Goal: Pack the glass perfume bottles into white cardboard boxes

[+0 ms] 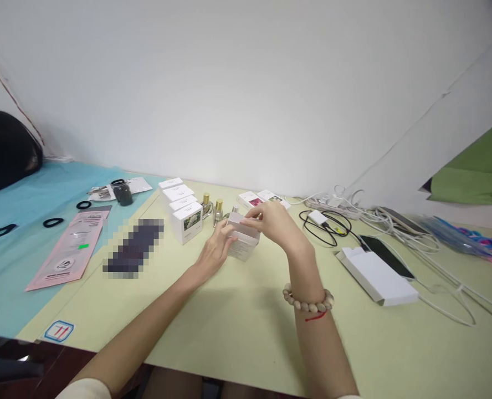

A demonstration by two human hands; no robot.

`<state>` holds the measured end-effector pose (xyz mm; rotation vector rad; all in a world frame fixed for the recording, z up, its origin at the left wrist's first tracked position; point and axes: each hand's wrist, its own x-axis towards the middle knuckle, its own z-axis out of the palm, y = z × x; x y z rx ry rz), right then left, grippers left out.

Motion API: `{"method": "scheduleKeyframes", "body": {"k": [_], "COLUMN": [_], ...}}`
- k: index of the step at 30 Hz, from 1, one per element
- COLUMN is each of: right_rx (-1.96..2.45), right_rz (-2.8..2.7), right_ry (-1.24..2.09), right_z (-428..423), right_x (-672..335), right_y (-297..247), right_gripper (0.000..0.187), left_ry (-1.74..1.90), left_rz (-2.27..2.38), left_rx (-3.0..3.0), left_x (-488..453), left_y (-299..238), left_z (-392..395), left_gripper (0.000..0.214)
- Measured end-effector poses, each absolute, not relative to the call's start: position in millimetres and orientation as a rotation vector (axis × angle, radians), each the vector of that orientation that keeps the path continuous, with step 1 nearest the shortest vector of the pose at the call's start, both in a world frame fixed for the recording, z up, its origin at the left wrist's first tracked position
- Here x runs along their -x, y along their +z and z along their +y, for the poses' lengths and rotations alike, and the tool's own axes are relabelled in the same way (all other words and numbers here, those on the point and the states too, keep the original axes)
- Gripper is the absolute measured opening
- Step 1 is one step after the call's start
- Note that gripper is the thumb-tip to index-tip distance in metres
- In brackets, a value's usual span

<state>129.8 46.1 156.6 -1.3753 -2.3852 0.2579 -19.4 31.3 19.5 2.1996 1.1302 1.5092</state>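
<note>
A small white carton (pixel 242 247) is held above the table between both hands, its top flap (pixel 237 223) raised. My left hand (pixel 215 246) grips the carton's left side with closed fingers. From the right, my right hand (pixel 271 221) pinches the edge of the flap. Just left of the hands stands a row of several white boxes (pixel 188 221), the front one with a flower picture. Small glass bottles with gold caps (pixel 218 212) stand behind my left hand, partly hidden. Two more flat-lying white boxes (pixel 252 199) are behind my right hand.
An opened white box (pixel 377 277) and a dark phone (pixel 385 256) lie on the right, near coiled cables (pixel 327 224) and a power strip (pixel 333 206). To the left are a pink packet (pixel 71 246), black rings (pixel 53 222) and a dark jar (pixel 122 193). A wall rises behind the table.
</note>
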Motion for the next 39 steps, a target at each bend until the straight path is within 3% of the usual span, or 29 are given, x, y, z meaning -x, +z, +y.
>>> {"method": "scheduleKeyframes", "body": {"k": [11,15,20,22,27,33,39], "right_rx": [1.628,1.559,1.257,1.162,1.189,1.385,1.274], "right_rz": [-2.395,-2.406,-2.290,-2.135,-1.908,-1.972,-2.117], "right_ry": [0.308,0.179,0.539,0.532,0.299,0.128,0.211], "right_z": [45.0,42.6,37.9,34.8,39.7,70.6,105.2], "right_x": [-118.4,-114.1,-124.1,-129.1,-135.4,-137.7,-142.4], "right_y": [149.2,145.9,157.7,164.8,166.0,136.9,96.8], "right_gripper": [0.011,0.008,0.025,0.031,0.026,0.021,0.035], "left_ry": [1.379,1.310,1.454,1.456,1.167,1.071,0.673], "left_rz": [1.173,1.172,0.971,0.780,0.355,0.255,0.134], "left_rx": [-2.012,-1.976,-1.643,-1.316,-0.740,-0.706,-0.819], "left_x": [11.6,10.2,11.8,14.5,22.3,28.8,19.3], "left_y": [17.7,14.3,17.4,23.1,40.9,44.0,33.1], "left_z": [28.2,27.4,31.2,33.0,34.0,37.1,34.7], "left_gripper": [0.019,0.056,0.053,0.053,0.060,0.059,0.057]}}
